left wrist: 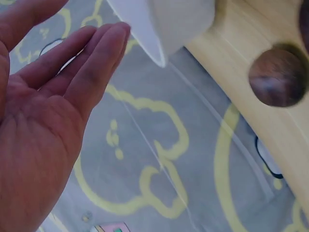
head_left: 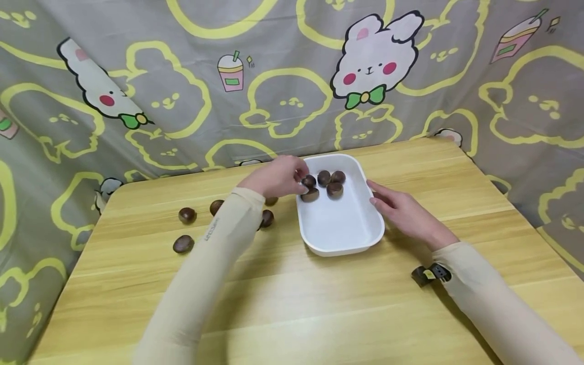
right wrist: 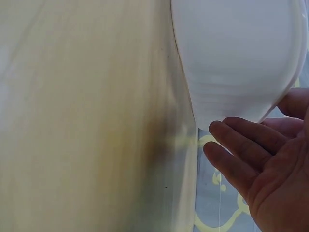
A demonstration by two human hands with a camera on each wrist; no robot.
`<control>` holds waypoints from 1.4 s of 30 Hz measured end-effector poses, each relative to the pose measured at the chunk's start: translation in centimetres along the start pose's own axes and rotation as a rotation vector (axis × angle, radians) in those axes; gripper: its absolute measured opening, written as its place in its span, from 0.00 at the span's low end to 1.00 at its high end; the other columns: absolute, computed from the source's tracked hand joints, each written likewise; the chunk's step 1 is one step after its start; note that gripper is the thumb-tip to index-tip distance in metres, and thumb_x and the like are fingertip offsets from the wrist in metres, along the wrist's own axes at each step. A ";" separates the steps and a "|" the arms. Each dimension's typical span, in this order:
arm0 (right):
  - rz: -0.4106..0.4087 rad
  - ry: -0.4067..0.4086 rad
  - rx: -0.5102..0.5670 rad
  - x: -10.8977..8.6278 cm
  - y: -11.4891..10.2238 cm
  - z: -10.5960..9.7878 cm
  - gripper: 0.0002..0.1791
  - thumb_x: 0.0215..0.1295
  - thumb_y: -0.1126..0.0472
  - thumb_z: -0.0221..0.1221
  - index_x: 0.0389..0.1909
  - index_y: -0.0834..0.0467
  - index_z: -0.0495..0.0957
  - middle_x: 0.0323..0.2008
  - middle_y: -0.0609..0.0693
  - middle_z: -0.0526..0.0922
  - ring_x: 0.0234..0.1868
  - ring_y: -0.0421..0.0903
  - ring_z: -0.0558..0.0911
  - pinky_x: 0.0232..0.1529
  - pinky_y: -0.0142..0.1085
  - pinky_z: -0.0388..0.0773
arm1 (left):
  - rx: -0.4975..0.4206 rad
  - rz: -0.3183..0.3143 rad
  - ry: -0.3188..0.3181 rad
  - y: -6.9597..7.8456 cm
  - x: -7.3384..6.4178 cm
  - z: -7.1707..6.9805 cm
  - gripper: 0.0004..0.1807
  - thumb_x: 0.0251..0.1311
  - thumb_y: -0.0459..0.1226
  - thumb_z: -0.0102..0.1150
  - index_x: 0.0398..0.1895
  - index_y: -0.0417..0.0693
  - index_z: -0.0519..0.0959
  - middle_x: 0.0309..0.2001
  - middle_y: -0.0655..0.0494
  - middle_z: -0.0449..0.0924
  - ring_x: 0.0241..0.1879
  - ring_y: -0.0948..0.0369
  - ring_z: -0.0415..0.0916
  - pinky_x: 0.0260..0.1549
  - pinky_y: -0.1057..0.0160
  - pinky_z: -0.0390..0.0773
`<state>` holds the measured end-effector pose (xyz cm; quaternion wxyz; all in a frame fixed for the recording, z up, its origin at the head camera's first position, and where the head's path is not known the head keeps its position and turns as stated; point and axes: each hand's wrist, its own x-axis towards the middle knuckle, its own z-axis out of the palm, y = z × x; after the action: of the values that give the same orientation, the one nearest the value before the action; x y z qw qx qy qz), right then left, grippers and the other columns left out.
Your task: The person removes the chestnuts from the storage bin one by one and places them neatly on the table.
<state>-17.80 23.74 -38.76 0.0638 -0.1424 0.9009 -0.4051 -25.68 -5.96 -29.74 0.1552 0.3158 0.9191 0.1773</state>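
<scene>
A white tray (head_left: pixel 342 223) stands on the wooden table with several brown chestnuts (head_left: pixel 334 190) grouped at its far end. My left hand (head_left: pixel 279 176) reaches over the tray's left rim, its fingertips beside the chestnuts nearest that side. In the left wrist view the fingers of that hand (left wrist: pixel 53 96) look extended, the thumb apart, and no chestnut shows in the palm. My right hand (head_left: pixel 406 213) rests against the tray's right side. From the right wrist its fingers (right wrist: pixel 246 145) appear fairly straight along the tray wall, the thumb near the rim.
More loose chestnuts (head_left: pixel 183 244) lie on the table (head_left: pixel 292 304) left of the tray, some partly hidden by my left forearm. A cartoon-print curtain (head_left: pixel 283 61) hangs behind the table's far edge. A black strap device (head_left: pixel 431 274) sits at my right wrist.
</scene>
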 end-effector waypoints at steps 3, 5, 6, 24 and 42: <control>0.003 0.006 0.006 -0.1 0.1 -0.1 0.31 0.78 0.49 0.47 0.75 0.57 0.56 0.71 0.59 0.61 0.70 0.58 0.62 0.67 0.53 0.58 | 0.074 0.000 -0.053 0.8 1.6 0.3 0.12 0.58 0.36 0.67 0.41 0.39 0.80 0.33 0.53 0.74 0.35 0.59 0.70 0.37 0.64 0.70; 0.006 0.007 0.008 -0.1 0.1 -0.2 0.31 0.78 0.49 0.47 0.75 0.57 0.56 0.70 0.60 0.62 0.69 0.58 0.63 0.66 0.53 0.59 | 0.108 -0.015 -0.080 1.1 2.5 0.7 0.10 0.58 0.36 0.67 0.37 0.39 0.79 0.30 0.54 0.73 0.32 0.59 0.68 0.33 0.64 0.69; 0.004 0.008 0.011 -0.1 0.1 -0.2 0.31 0.78 0.49 0.47 0.75 0.57 0.56 0.70 0.60 0.62 0.69 0.58 0.63 0.66 0.53 0.59 | 0.116 -0.030 -0.090 1.3 3.0 1.0 0.09 0.58 0.36 0.67 0.36 0.40 0.78 0.30 0.54 0.73 0.32 0.60 0.68 0.32 0.64 0.69; -0.016 0.013 0.016 0.1 0.2 0.0 0.31 0.78 0.50 0.47 0.75 0.58 0.56 0.70 0.60 0.63 0.69 0.58 0.63 0.66 0.54 0.60 | 0.389 -0.042 -0.117 0.9 5.5 4.9 0.04 0.66 0.33 0.57 0.32 0.44 0.77 0.32 0.52 0.77 0.32 0.57 0.72 0.37 0.63 0.75; -0.017 0.012 0.020 0.0 0.2 0.1 0.31 0.78 0.50 0.47 0.75 0.58 0.56 0.70 0.60 0.61 0.69 0.58 0.62 0.66 0.53 0.59 | 0.370 -0.021 -0.083 0.5 5.1 6.0 0.09 0.66 0.36 0.59 0.28 0.45 0.77 0.27 0.53 0.76 0.29 0.58 0.72 0.32 0.62 0.76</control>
<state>-17.85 23.85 -38.97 0.0563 -0.1470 0.8958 -0.4156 -26.89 -1.01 -35.75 0.1343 0.3364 0.9320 -0.0097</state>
